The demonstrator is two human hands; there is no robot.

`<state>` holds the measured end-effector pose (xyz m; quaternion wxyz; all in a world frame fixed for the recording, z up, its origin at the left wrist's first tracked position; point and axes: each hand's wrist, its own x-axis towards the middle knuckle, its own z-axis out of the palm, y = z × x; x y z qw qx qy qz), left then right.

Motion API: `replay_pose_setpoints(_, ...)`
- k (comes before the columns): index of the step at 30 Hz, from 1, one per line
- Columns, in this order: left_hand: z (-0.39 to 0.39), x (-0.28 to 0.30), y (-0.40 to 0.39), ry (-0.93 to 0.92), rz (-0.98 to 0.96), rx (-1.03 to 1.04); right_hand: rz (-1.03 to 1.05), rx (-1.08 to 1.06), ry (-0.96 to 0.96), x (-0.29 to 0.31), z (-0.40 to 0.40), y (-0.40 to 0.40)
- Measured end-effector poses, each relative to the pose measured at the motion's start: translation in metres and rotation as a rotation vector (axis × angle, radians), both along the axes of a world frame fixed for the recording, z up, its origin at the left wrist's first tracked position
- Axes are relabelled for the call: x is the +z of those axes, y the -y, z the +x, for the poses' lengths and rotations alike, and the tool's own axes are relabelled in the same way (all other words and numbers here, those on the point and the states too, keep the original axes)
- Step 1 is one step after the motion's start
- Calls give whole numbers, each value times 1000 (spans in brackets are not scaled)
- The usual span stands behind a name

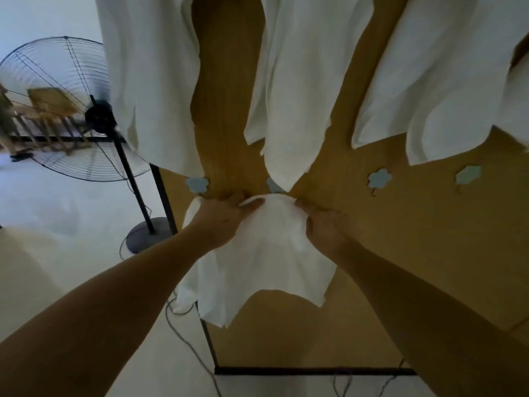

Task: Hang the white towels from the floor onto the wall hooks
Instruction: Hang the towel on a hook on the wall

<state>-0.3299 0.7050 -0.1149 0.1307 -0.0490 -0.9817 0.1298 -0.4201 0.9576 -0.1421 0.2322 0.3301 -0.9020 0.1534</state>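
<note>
standing at far left, a pedestal fan (71, 110) with a wire cage, on a dark pole rising from a round base (148, 234) on the pale floor (57, 213); a cord trails from the base across the floor

next, a tan wall board (415, 253) in a dark frame, carrying a lower row of pale blue flower-shaped hooks: first hook (197, 184) at the board's left edge, second hook (275, 185) partly hidden by cloth, third hook (379, 177) and fourth hook (468, 174) bare

upper part of the board: hanging towel, left (151, 81); hanging towel, centre (297, 90), its lower tip reaching down to the second hook; hanging towel, right (429, 81); a further white edge at the far right border; the hooks that hold them are out of view

left hand (220, 219): fingers curled, thumb on top, pinching the upper left edge of the held towel (263, 253), pressed close to the board between the first and second hooks

held towel: white, bunched at its top just below the second hook, draping down in front of the board, lower corners hanging free; whether it is caught on the hook cannot be told

right hand (323, 224): fingers curled into the towel's upper right edge, against the board just right of the second hook
</note>
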Motion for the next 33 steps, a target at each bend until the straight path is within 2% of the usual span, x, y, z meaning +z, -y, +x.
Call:
replay_pose_setpoints(4, -3, -18, -13, 12, 183, 30, -143, -51, 158, -15, 15, 26)
replay_pose_setpoints(8, -7, -37, -37, 0, 640, 87, -251, -25, 272, -25, 27, 52)
replay_pose_setpoints(10, -10, -43, -46, -5, 847, 116, -237, -25, 263, -28, 29, 57)
replay_pose_setpoints(11, -11, -45, -50, -19, 871, 116, -196, -70, 223, -30, 31, 58)
replay_pose_setpoints(13, -10, -49, -58, -85, 770, 137, -70, -222, 71, -32, 32, 56)
replay_pose_setpoints(15, -7, -51, -65, -224, 625, 202, -113, -203, 6, -32, 34, 54)
replay_pose_setpoints(18, -10, -57, -67, -354, 530, 248, -458, -12, 280, -35, 35, 60)
replay_pose_setpoints(19, -12, -60, -67, -310, 590, 248, -530, -13, 378, -36, 34, 62)
replay_pose_setpoints(22, -16, -67, -66, -101, 1023, 276, -642, -69, 596, -45, 35, 62)
replay_pose_setpoints(23, -16, -68, -65, -77, 1076, 261, -687, -71, 652, -48, 37, 62)
replay_pose_setpoints(26, -14, -71, -63, -5, 1154, 205, -761, -99, 754, -50, 42, 66)
replay_pose_setpoints(29, -21, -68, -57, 151, 1224, 203, -777, -167, 850, -46, 41, 73)
replay_pose_setpoints(33, -26, -65, -41, 266, 1095, 65, -777, -234, 908, -43, 42, 74)
